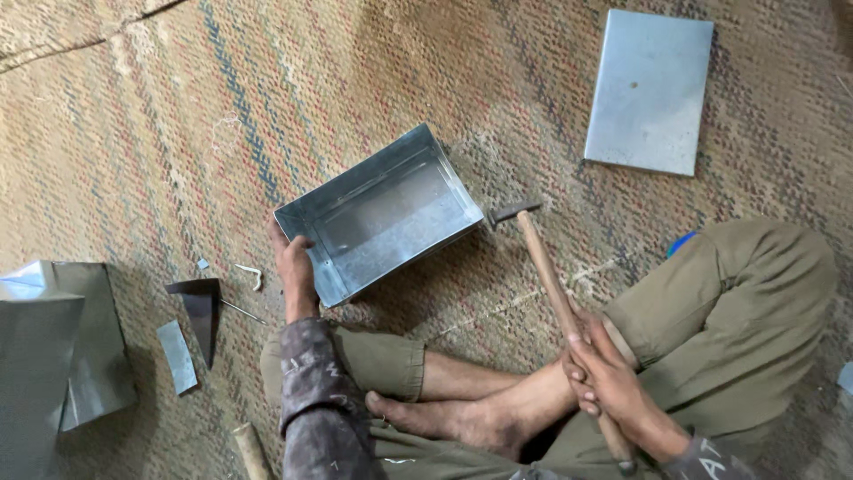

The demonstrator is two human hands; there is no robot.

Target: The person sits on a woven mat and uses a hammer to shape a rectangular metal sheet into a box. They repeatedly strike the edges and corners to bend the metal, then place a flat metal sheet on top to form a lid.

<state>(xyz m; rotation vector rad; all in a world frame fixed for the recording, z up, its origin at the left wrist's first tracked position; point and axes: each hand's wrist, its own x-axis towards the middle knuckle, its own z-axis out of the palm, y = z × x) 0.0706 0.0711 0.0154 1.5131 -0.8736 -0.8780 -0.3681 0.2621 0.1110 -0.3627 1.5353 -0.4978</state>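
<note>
A person seated cross-legged on a woven floor mat (133, 116) steadies a shallow rectangular sheet-metal tray (380, 213) with the left hand (293, 271), fingers curled over its near corner. The right hand (604, 378) is closed around a wooden-handled hammer (549, 284), its steel head touching the tray's right edge. A flat grey metal sheet (649, 89) lies well apart.

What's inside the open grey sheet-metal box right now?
The grey sheet-metal box looks empty: only its bare shiny floor and walls show. The left hand grips its near corner, covering a small patch there.
</note>
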